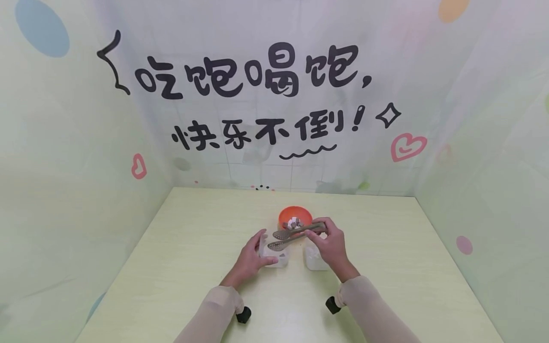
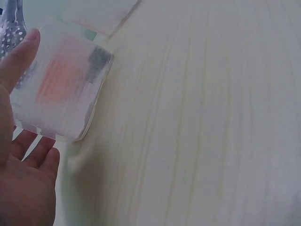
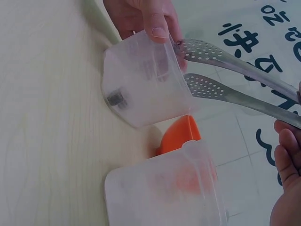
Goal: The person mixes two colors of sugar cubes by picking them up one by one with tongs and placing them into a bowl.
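My left hand (image 1: 250,259) grips a translucent plastic container (image 1: 279,263), its thumb on one side and fingers on the other. Low inside this container a small dark piece (image 3: 116,100) shows through the wall. My right hand (image 1: 332,243) holds metal tongs (image 3: 209,88) whose perforated ends are spread apart at the container's mouth; I see nothing between them. Behind the tongs stands an orange bowl (image 1: 296,211) with several white and grey-brown pieces (image 1: 295,222) in it.
A second translucent container (image 1: 315,261) stands beside the first, below the right hand. All of this sits on a pale wood-grain table (image 1: 193,238). Printed fabric walls (image 1: 274,171) close off its back and sides.
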Tool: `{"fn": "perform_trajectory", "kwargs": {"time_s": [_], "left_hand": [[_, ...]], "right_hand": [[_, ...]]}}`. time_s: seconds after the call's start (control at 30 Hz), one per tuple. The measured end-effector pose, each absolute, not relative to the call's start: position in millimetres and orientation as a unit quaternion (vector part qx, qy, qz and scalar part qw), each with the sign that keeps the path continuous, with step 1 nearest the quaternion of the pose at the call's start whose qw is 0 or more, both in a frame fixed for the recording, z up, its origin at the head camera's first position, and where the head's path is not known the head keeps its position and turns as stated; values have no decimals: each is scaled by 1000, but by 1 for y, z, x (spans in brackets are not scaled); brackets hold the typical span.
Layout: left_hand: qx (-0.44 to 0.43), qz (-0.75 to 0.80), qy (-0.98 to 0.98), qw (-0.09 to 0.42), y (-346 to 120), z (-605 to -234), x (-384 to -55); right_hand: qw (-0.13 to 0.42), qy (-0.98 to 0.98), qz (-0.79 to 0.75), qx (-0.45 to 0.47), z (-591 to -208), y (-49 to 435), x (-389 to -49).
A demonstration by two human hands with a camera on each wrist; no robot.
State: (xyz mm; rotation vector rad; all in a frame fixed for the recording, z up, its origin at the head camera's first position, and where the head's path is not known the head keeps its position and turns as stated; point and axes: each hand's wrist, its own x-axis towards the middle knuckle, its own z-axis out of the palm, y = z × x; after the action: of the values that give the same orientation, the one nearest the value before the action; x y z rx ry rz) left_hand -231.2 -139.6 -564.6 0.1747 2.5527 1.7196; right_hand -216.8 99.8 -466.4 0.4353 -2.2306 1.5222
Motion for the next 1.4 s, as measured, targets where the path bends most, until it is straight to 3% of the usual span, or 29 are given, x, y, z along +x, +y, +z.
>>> {"fn": "perform_trajectory", "kwargs": {"time_s": [0.3, 1.4], "left_hand": [[52, 548, 834, 33, -139, -564, -230], [58, 551, 832, 29, -139, -563, -230]], "right_hand": [[205, -801, 528, 194, -508, 103, -240], [105, -863, 441, 224, -504, 89, -235]]}}
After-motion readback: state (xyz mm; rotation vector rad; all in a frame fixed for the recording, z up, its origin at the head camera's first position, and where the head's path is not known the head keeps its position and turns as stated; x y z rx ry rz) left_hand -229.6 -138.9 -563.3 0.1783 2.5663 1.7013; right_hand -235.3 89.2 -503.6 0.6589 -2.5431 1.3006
